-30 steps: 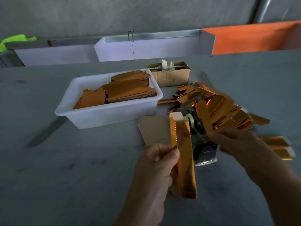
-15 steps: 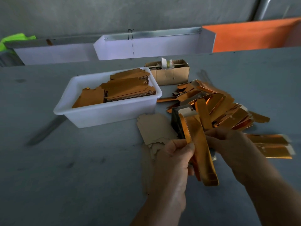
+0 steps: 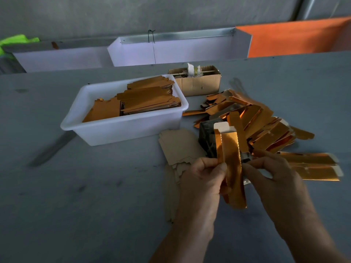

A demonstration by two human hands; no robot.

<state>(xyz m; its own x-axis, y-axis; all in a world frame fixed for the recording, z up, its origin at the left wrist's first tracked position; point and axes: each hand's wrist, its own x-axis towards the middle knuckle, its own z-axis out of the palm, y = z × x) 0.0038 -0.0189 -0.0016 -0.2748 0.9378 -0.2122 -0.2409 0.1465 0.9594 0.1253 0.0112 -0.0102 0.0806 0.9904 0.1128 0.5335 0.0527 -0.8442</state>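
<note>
The flat gold foil carton [image 3: 230,164] stands upright just above the near table. The left hand [image 3: 201,179] pinches its left edge under the thumb and the right hand [image 3: 273,173] pinches its right edge. An uneven squeeze could crease the foil off its fold lines. A loose pinch could drop it among the heaped cartons [image 3: 266,126] on the right.

Grey table [image 3: 76,215], white tub [image 3: 121,130], cardboard box [image 3: 199,83], gold blanks [image 3: 266,128], brown cards [image 3: 178,147]
</note>
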